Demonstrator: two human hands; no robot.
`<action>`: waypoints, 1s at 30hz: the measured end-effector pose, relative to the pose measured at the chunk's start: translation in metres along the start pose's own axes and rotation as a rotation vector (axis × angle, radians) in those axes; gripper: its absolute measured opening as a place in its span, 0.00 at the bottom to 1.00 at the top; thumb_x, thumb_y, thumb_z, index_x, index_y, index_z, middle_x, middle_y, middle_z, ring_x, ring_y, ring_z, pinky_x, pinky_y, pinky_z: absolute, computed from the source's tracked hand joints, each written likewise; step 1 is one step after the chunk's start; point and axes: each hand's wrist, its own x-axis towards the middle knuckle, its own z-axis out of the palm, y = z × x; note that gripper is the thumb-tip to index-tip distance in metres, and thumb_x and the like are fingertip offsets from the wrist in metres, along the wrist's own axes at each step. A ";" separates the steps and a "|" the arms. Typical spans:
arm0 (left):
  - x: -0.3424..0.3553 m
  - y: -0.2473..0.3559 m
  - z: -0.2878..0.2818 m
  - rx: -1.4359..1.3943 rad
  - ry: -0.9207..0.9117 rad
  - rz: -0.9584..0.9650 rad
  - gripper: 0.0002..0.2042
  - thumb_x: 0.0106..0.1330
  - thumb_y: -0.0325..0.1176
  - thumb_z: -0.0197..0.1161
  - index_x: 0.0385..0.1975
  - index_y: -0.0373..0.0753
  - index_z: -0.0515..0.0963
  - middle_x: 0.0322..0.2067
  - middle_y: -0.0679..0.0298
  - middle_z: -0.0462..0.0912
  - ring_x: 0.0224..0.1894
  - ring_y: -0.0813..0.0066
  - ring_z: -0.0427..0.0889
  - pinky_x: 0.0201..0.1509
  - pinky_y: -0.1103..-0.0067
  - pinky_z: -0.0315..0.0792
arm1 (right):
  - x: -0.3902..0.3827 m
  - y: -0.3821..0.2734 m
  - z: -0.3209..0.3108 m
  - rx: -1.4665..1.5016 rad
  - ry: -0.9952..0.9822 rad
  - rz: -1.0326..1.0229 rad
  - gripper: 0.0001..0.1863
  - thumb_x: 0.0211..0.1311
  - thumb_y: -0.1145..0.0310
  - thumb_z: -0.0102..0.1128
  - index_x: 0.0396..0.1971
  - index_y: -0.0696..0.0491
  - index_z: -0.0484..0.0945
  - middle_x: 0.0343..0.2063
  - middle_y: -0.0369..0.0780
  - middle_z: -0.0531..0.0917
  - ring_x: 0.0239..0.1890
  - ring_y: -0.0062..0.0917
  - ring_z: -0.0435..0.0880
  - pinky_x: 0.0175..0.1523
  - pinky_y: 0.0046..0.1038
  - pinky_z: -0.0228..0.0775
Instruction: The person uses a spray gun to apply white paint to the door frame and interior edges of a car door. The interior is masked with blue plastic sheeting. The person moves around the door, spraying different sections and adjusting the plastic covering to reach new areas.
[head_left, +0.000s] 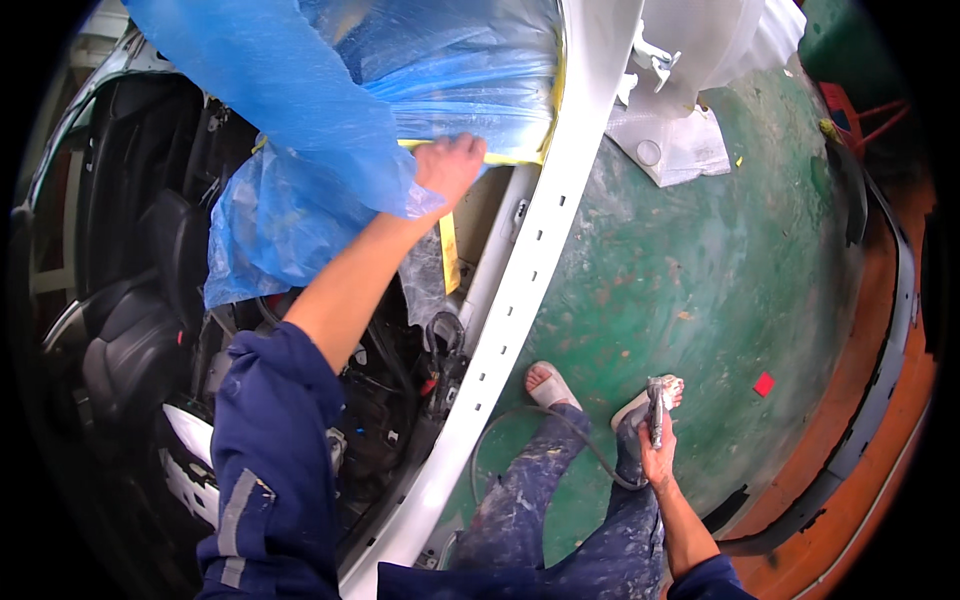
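- My left hand (452, 168): fingers curled at the yellow adhesive tape strip (518, 158) along the lower edge of the translucent blue plastic film (455, 100); whether they are clamped on it, I cannot tell.
- My right hand (657, 455): closed around the grey, stained, gun-shaped tool (656, 408), held low beside my leg.
- Blue film: a loose flap lies over my left wrist; the taped portion spans the opening ahead.
- Short yellow tape length (449, 255): hangs below my left wrist.
- Thin grey flexible hose (598, 458): curves across my legs.
- White slotted car-body frame rail (520, 310): runs between my two hands.
- Black padded car seat (135, 345): inside the body, left.
- Small red square piece (764, 384): on the green painted floor (760, 270), right.
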 end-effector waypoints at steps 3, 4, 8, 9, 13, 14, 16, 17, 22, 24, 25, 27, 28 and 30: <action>0.008 -0.031 -0.025 -0.200 0.191 -0.087 0.06 0.63 0.28 0.58 0.39 0.41 0.75 0.33 0.59 0.80 0.34 0.57 0.84 0.33 0.65 0.78 | -0.005 0.000 0.002 0.024 0.044 -0.038 0.13 0.65 0.69 0.60 0.47 0.56 0.73 0.29 0.47 0.79 0.30 0.36 0.76 0.40 0.35 0.72; 0.010 -0.039 -0.031 -0.257 0.255 -0.108 0.05 0.64 0.28 0.57 0.38 0.41 0.76 0.33 0.58 0.81 0.34 0.55 0.84 0.33 0.64 0.77 | -0.007 0.000 0.003 0.032 0.051 -0.048 0.13 0.65 0.69 0.60 0.47 0.55 0.73 0.29 0.48 0.79 0.29 0.37 0.77 0.40 0.36 0.72; 0.028 -0.060 -0.040 -0.283 0.301 -0.205 0.04 0.68 0.30 0.57 0.37 0.40 0.77 0.33 0.56 0.83 0.37 0.50 0.83 0.37 0.61 0.77 | -0.011 -0.027 -0.002 0.009 0.023 -0.051 0.13 0.65 0.69 0.60 0.46 0.55 0.73 0.30 0.46 0.80 0.31 0.35 0.78 0.41 0.35 0.73; 0.034 -0.074 -0.039 -0.244 0.323 -0.300 0.04 0.68 0.30 0.57 0.37 0.41 0.77 0.34 0.56 0.84 0.37 0.49 0.84 0.39 0.61 0.77 | -0.012 -0.031 -0.003 0.005 -0.004 -0.036 0.13 0.65 0.70 0.60 0.47 0.55 0.73 0.30 0.45 0.80 0.32 0.33 0.78 0.42 0.34 0.73; 0.036 -0.133 -0.042 -0.455 0.474 -0.397 0.08 0.68 0.31 0.56 0.43 0.41 0.79 0.35 0.53 0.86 0.40 0.46 0.83 0.44 0.61 0.78 | -0.015 -0.048 -0.003 -0.018 -0.118 0.012 0.15 0.65 0.72 0.59 0.50 0.57 0.73 0.31 0.40 0.78 0.34 0.27 0.76 0.44 0.30 0.71; 0.038 -0.136 -0.039 -0.435 0.465 -0.395 0.10 0.68 0.30 0.56 0.46 0.42 0.79 0.37 0.52 0.85 0.41 0.46 0.83 0.45 0.61 0.78 | -0.014 -0.053 0.000 -0.030 -0.121 -0.012 0.13 0.65 0.71 0.60 0.48 0.55 0.73 0.30 0.42 0.79 0.32 0.30 0.77 0.41 0.32 0.72; 0.038 -0.139 -0.030 -0.395 0.446 -0.393 0.14 0.68 0.30 0.56 0.51 0.43 0.78 0.41 0.50 0.85 0.42 0.45 0.83 0.47 0.62 0.77 | -0.013 -0.065 0.005 -0.034 -0.138 -0.058 0.11 0.65 0.71 0.60 0.45 0.54 0.73 0.29 0.44 0.79 0.30 0.32 0.79 0.38 0.33 0.72; 0.031 -0.138 -0.018 -0.357 0.493 -0.353 0.15 0.68 0.31 0.57 0.53 0.41 0.77 0.44 0.48 0.83 0.46 0.45 0.82 0.49 0.63 0.77 | -0.014 -0.072 0.008 -0.028 -0.155 -0.079 0.11 0.65 0.71 0.60 0.45 0.54 0.73 0.28 0.44 0.79 0.30 0.32 0.78 0.38 0.33 0.72; -0.004 -0.093 -0.042 -0.200 0.364 -0.340 0.21 0.66 0.33 0.59 0.59 0.35 0.73 0.59 0.40 0.72 0.59 0.42 0.72 0.61 0.60 0.68 | -0.022 -0.107 0.012 -0.035 -0.270 -0.159 0.11 0.65 0.72 0.61 0.45 0.54 0.71 0.27 0.49 0.79 0.29 0.41 0.81 0.37 0.37 0.72; -0.010 -0.076 -0.035 -0.283 0.464 -0.258 0.22 0.65 0.33 0.60 0.58 0.32 0.72 0.60 0.39 0.70 0.62 0.40 0.69 0.66 0.58 0.63 | -0.028 -0.118 0.015 -0.091 -0.276 -0.160 0.12 0.64 0.72 0.61 0.44 0.53 0.71 0.28 0.52 0.81 0.32 0.49 0.84 0.36 0.39 0.74; -0.021 -0.075 -0.035 -0.331 0.468 -0.266 0.21 0.65 0.34 0.61 0.57 0.33 0.73 0.58 0.40 0.71 0.61 0.41 0.69 0.66 0.57 0.63 | -0.033 -0.123 0.013 -0.122 -0.306 -0.145 0.12 0.64 0.72 0.61 0.45 0.53 0.71 0.28 0.52 0.82 0.33 0.50 0.85 0.36 0.40 0.74; -0.040 -0.075 -0.037 -0.437 0.394 -0.336 0.19 0.63 0.34 0.63 0.53 0.35 0.76 0.55 0.44 0.74 0.58 0.46 0.71 0.65 0.58 0.63 | -0.041 -0.123 0.011 -0.091 -0.350 -0.133 0.13 0.63 0.73 0.62 0.45 0.52 0.71 0.29 0.52 0.83 0.34 0.51 0.86 0.36 0.41 0.75; -0.048 -0.071 -0.037 -0.453 0.363 -0.356 0.19 0.62 0.34 0.63 0.52 0.35 0.76 0.54 0.45 0.75 0.58 0.45 0.71 0.65 0.58 0.62 | -0.044 -0.117 0.011 -0.086 -0.344 -0.140 0.13 0.62 0.73 0.62 0.45 0.52 0.71 0.29 0.52 0.83 0.34 0.51 0.86 0.36 0.41 0.75; -0.067 -0.056 -0.043 -0.441 0.346 -0.357 0.20 0.61 0.32 0.64 0.53 0.33 0.75 0.55 0.44 0.73 0.59 0.42 0.69 0.66 0.55 0.59 | -0.051 -0.109 0.011 -0.069 -0.334 -0.137 0.14 0.62 0.73 0.62 0.46 0.52 0.71 0.29 0.52 0.83 0.34 0.50 0.86 0.36 0.41 0.75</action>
